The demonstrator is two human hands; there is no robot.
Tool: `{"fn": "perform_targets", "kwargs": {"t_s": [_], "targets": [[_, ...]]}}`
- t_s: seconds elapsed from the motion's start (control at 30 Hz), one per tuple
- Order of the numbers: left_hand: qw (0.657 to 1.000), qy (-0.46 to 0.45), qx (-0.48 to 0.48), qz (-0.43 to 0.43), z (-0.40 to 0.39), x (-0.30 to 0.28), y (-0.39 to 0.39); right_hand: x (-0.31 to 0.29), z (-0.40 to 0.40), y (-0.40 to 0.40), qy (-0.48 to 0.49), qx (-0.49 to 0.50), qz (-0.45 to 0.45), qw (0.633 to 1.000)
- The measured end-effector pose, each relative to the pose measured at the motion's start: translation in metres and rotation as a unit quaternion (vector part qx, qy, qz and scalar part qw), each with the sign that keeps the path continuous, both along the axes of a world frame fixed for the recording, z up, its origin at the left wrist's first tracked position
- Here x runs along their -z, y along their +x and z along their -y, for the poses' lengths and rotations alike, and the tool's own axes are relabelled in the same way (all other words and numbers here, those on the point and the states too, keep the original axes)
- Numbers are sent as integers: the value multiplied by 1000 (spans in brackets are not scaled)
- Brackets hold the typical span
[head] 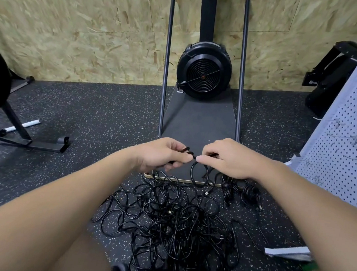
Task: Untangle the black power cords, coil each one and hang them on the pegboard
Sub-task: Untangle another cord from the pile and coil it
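Note:
A big tangle of black power cords (176, 228) lies on the speckled floor between my knees. My left hand (160, 155) grips a few loops of one black cord (199, 174), held up above the pile. My right hand (229, 158) pinches the same cord close beside the left hand, thumbs almost touching. A loop of that cord hangs down from between the hands toward the pile. Two small coiled bundles (251, 193) lie on the floor under my right wrist. The white pegboard (345, 139) leans at the right edge.
A black fan machine (203, 72) on a dark platform (198, 124) with two upright poles stands straight ahead against an OSB wall. A black stand base (28, 139) and white tube lie at left. A white strip (288, 252) lies at lower right.

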State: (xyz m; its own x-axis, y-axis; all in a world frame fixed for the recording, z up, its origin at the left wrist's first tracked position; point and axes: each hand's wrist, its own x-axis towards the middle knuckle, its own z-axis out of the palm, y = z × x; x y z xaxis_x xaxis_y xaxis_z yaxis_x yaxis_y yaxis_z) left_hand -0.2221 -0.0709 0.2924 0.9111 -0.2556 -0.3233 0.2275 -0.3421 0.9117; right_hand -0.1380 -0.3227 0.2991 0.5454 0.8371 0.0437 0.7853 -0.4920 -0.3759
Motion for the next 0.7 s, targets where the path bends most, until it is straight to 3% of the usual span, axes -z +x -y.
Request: {"fn": "perform_targets", "kwargs": {"t_s": [0.17, 0.23, 0.37, 0.53, 0.7], "targets": [[988, 80, -134, 20, -7, 8, 2, -6, 9, 10, 37, 12, -89, 995], [977, 77, -193, 37, -9, 7, 3, -6, 13, 15, 8, 32, -121, 992], [974, -46, -218, 45, -4, 1, 7, 8, 15, 20, -106, 73, -112, 985], [935, -256, -244, -22, 17, -11, 7, 23, 8, 17, -129, 107, -87, 982], [912, -293, -284, -28, 32, -8, 9, 20, -17, -5, -156, 5, -4, 988]]}}
